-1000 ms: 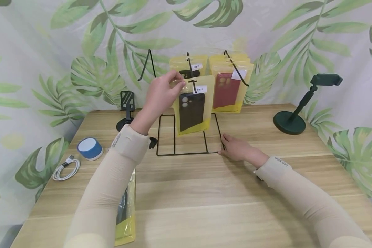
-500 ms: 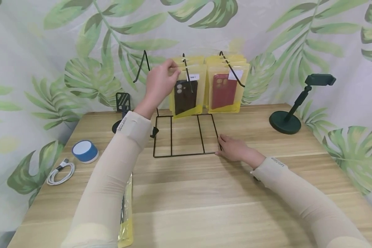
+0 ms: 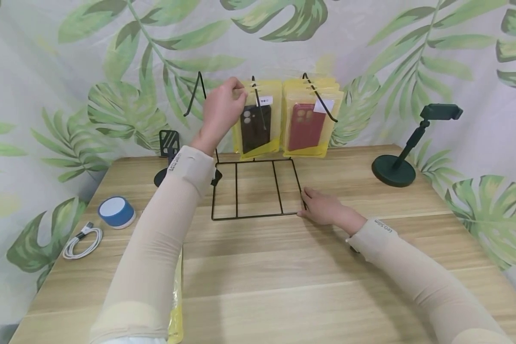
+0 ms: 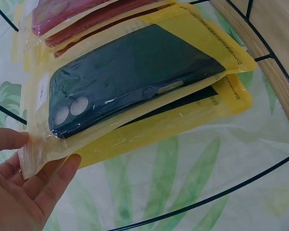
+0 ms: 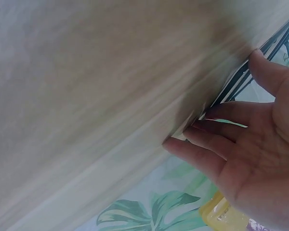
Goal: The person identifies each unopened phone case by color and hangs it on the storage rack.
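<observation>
In the head view my left hand (image 3: 223, 107) is raised at the middle hook of a black wire display rack (image 3: 236, 191). Its thumb and fingers pinch the top corner of a clear-and-yellow bag with a black phone case (image 4: 130, 79), as the left wrist view shows. Another such bag hangs behind it on the same hook. Down on the table, my right hand (image 3: 320, 205) holds the right side wire of the rack's base; the right wrist view has the thumb and fingertips (image 5: 171, 143) at that wire and the tabletop.
Bagged red phone cases (image 3: 306, 126) hang on the right hook. A green phone stand (image 3: 394, 170) stands right; a black phone stand (image 3: 169, 143), a blue speaker (image 3: 117, 212) and a coiled white cable (image 3: 83, 243) are left. Another yellow bag (image 3: 176, 320) lies partly under my left arm.
My left hand has pushed the black phone case bag back along the middle hook, up against the one behind. The right hand stays at the rack's base. The head view has shifted slightly.
</observation>
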`<control>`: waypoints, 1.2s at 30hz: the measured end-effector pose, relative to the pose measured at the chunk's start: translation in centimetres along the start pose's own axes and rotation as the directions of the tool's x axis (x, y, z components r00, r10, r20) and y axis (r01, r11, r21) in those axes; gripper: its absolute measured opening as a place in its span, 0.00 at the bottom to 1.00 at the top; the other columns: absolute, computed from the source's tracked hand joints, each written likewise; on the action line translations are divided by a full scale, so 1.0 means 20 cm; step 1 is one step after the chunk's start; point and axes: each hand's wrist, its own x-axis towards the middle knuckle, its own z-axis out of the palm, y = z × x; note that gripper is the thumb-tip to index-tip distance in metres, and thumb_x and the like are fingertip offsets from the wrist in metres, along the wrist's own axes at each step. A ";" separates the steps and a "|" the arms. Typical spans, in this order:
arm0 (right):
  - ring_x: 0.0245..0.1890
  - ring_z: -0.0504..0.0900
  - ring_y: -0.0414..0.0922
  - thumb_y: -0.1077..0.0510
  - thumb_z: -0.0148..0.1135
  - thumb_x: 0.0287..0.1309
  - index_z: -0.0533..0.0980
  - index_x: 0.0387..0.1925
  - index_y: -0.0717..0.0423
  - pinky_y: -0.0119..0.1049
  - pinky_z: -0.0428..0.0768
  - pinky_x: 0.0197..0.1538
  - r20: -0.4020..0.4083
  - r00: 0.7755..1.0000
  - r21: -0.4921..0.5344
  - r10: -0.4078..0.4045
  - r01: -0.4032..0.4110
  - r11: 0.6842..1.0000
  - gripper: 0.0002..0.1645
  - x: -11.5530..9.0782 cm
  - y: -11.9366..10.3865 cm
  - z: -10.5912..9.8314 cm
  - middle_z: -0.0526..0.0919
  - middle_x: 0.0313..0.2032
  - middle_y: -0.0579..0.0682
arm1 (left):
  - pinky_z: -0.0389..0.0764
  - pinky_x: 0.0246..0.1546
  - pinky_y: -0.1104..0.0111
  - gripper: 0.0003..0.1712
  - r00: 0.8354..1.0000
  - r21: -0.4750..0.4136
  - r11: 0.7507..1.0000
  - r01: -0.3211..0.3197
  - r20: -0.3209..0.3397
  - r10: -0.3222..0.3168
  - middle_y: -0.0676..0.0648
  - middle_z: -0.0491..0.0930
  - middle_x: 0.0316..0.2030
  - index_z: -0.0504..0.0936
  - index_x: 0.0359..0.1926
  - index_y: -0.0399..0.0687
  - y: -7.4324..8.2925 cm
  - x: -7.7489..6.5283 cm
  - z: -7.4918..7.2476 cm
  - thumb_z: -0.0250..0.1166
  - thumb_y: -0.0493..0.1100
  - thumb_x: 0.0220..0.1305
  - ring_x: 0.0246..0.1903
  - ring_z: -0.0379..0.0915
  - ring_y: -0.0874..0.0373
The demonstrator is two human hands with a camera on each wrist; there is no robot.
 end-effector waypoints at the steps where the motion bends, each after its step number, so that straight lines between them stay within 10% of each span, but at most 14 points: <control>1: 0.73 0.61 0.60 0.38 0.48 0.73 0.54 0.73 0.71 0.54 0.72 0.67 -0.002 1.000 0.000 -0.001 0.001 1.000 0.46 0.00 0.00 0.00 0.55 0.75 0.67 | 0.65 0.20 0.66 0.18 1.000 0.005 1.000 -0.001 -0.006 0.001 0.41 0.84 0.32 0.79 0.55 0.46 0.00 0.00 0.00 0.53 0.51 0.75 0.18 0.65 0.54; 6: 0.73 0.61 0.60 0.39 0.48 0.73 0.54 0.73 0.71 0.55 0.72 0.67 -0.003 1.000 0.010 0.003 -0.002 1.000 0.46 0.00 0.00 0.00 0.55 0.75 0.67 | 0.62 0.18 0.66 0.20 0.999 0.071 0.997 -0.030 -0.035 0.033 0.43 0.77 0.27 0.76 0.58 0.45 -0.01 0.00 0.00 0.51 0.51 0.75 0.17 0.62 0.54; 12: 0.74 0.59 0.60 0.39 0.48 0.73 0.52 0.74 0.70 0.56 0.69 0.69 0.008 1.000 0.036 0.002 -0.002 0.999 0.46 0.00 0.00 0.01 0.53 0.75 0.67 | 0.78 0.27 0.57 0.30 0.991 0.235 0.969 -0.072 -0.097 0.097 0.39 0.78 0.57 0.66 0.69 0.42 -0.05 -0.11 -0.03 0.54 0.53 0.74 0.30 0.76 0.46; 18: 0.74 0.58 0.61 0.40 0.48 0.73 0.51 0.74 0.70 0.56 0.68 0.70 0.012 1.000 0.045 0.009 -0.010 0.999 0.46 0.01 0.01 0.02 0.51 0.76 0.67 | 0.79 0.53 0.48 0.38 0.982 0.257 0.955 -0.146 -0.076 0.170 0.37 0.60 0.71 0.55 0.74 0.40 -0.15 -0.36 -0.07 0.58 0.51 0.72 0.58 0.72 0.37; 26: 0.75 0.57 0.61 0.40 0.48 0.73 0.50 0.74 0.70 0.56 0.67 0.70 0.013 1.000 0.046 0.002 -0.003 0.999 0.46 0.02 0.01 0.00 0.51 0.75 0.67 | 0.76 0.55 0.45 0.34 0.976 0.256 0.945 -0.203 0.135 0.173 0.34 0.73 0.63 0.62 0.71 0.38 -0.32 -0.76 -0.19 0.60 0.47 0.71 0.57 0.74 0.36; 36: 0.75 0.57 0.61 0.40 0.48 0.74 0.50 0.74 0.71 0.55 0.65 0.72 0.022 1.000 0.047 0.004 -0.005 0.999 0.46 0.00 0.00 -0.01 0.52 0.75 0.68 | 0.82 0.46 0.47 0.24 0.846 0.272 0.945 -0.181 0.533 0.009 0.36 0.81 0.56 0.76 0.62 0.38 -0.53 -1.17 -0.27 0.64 0.42 0.67 0.50 0.81 0.40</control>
